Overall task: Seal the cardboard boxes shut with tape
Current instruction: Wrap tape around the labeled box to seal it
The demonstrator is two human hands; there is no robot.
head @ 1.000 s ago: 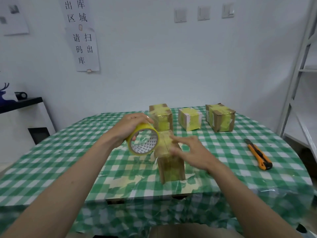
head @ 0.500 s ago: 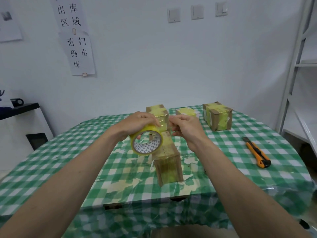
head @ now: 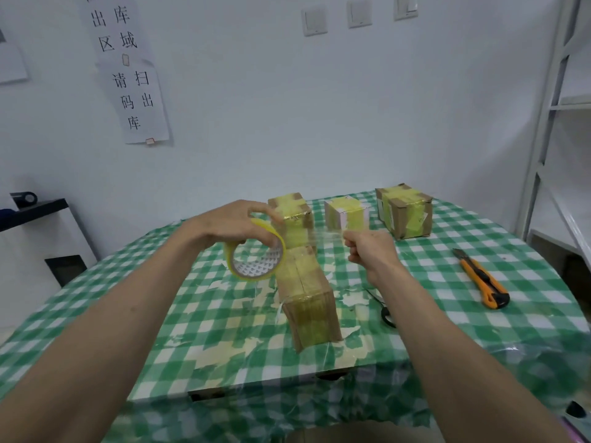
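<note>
Three boxes beyond our fingers already wear yellow tape: one [head: 291, 215] just behind our left hand [head: 230, 223], a small pale one [head: 347, 214] just past our right knuckles, and a third [head: 404, 211] farther off to the right, so we judge those sealed. What we are working on is the near box [head: 307, 298], standing on the checked table [head: 192, 314] just below and between our two hands; tape shows on its front and top, though we cannot tell whether the top seam is fully closed. Our left fingers curl around the tape roll [head: 256, 254], thumb through its core, holding it just above the box's left edge. Our right hand [head: 371, 251] pinches the free end of a clear strip [head: 323, 236], fingers together on it, stretched taut between roll and fingertips. Laying it down, pressing it flat and cutting it remain, in our judgement. A utility knife [head: 481, 278] lies well to the right of our right hand, and scissors [head: 385, 311] sit partly hidden under that wrist.
</note>
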